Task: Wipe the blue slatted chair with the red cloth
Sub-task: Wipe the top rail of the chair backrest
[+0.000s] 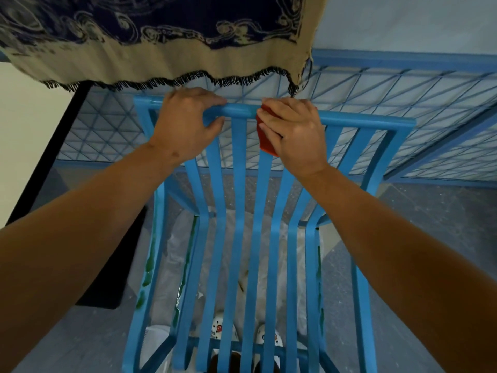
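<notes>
The blue slatted chair (239,238) fills the middle of the head view, its long slats running down toward me and its top rail across the upper part. My left hand (185,125) grips the top rail on the left, fingers curled over it. My right hand (293,130) holds the red cloth (265,141) against the top rail and the upper end of a slat. Most of the cloth is hidden under the hand. Green smears mark the chair's left and right side slats.
A blue wire-mesh frame (403,103) stands behind the chair. A navy and cream fringed cloth (161,44) hangs just above the top rail. White plastic sheeting (174,251) lies on the speckled floor under the chair. A dark panel (64,146) stands at the left.
</notes>
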Demonstrator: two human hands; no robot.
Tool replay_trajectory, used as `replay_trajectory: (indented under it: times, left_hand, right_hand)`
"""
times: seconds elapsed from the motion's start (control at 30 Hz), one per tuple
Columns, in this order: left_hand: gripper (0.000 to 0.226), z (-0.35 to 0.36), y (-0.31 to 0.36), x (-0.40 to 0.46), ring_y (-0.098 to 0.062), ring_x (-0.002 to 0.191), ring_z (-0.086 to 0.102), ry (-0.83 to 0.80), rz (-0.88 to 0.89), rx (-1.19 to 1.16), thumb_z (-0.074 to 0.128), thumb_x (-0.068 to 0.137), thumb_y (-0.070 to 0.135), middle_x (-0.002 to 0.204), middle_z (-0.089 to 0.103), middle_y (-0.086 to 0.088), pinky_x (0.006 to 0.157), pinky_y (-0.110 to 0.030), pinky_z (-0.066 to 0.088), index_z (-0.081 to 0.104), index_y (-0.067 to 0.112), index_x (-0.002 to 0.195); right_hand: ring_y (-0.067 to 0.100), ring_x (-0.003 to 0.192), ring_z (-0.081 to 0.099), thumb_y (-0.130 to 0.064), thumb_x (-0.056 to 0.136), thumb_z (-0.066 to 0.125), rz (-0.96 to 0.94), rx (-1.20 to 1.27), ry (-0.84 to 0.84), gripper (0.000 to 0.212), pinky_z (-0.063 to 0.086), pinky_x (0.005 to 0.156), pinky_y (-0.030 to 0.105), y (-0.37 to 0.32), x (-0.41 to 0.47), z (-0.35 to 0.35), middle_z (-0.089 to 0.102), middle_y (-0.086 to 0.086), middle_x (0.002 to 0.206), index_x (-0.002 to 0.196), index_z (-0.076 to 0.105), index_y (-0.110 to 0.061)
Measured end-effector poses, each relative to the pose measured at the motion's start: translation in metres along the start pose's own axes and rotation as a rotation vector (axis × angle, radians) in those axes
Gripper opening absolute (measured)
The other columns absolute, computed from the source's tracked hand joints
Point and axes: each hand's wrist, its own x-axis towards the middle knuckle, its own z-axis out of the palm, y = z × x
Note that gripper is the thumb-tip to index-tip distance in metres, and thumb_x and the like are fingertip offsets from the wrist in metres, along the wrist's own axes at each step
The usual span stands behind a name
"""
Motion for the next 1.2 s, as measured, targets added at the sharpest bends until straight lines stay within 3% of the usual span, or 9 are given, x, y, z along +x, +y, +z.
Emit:
replay_trajectory:
  times: [0.27,0.43,0.67,0.87,1.2]
  left_hand:
    - [0.04,0.0,-0.006,-0.002,-0.026,0.109,0.066,-0.002,-0.008,-0.033,0.064,0.088,0.038,0.121,0.072,-0.001,0.099,-0.054,0.049,0.071,0.02,0.123]
    - [0.039,0.002,-0.002,0.001,-0.027,0.106,0.066,0.005,-0.033,-0.052,0.061,0.084,0.032,0.116,0.073,-0.004,0.1,-0.053,0.048,0.073,0.018,0.119]
    - [0.043,-0.003,0.0,-0.002,-0.028,0.107,0.066,-0.001,-0.057,-0.071,0.059,0.08,0.025,0.117,0.073,-0.005,0.102,-0.052,0.048,0.073,0.018,0.12]
    - [0.045,-0.006,-0.007,-0.001,-0.026,0.112,0.066,-0.057,-0.044,-0.066,0.058,0.082,0.03,0.122,0.072,-0.003,0.106,-0.054,0.045,0.071,0.02,0.124]
    - [0.044,-0.004,-0.002,-0.005,-0.029,0.11,0.065,-0.043,-0.055,-0.057,0.06,0.084,0.034,0.12,0.072,-0.005,0.104,-0.055,0.045,0.071,0.018,0.124]
  right_hand:
    - [0.028,0.108,0.067,-0.022,0.101,0.066,0.11,-0.007,-0.079,0.021,0.044,0.1,0.044,0.02,-0.016,-0.028,0.073,0.002,0.126,0.116,0.078,-0.013]
    - [0.029,0.107,0.067,-0.022,0.1,0.067,0.194,-0.023,-0.041,0.021,0.046,0.099,0.047,0.003,-0.01,-0.011,0.074,0.001,0.122,0.115,0.078,-0.014]
    - [0.027,0.098,0.069,-0.023,0.096,0.067,0.143,-0.008,-0.063,0.023,0.046,0.093,0.042,-0.044,0.026,0.021,0.075,0.001,0.115,0.113,0.078,-0.013]
    - [0.03,0.106,0.068,-0.028,0.1,0.061,0.065,0.008,-0.181,0.031,0.05,0.096,0.047,-0.021,0.02,0.005,0.072,0.005,0.122,0.125,0.073,-0.015]
    - [0.034,0.112,0.061,-0.029,0.106,0.055,0.236,-0.147,-0.121,0.029,0.04,0.106,0.054,0.008,-0.014,-0.017,0.066,0.01,0.125,0.128,0.069,-0.017]
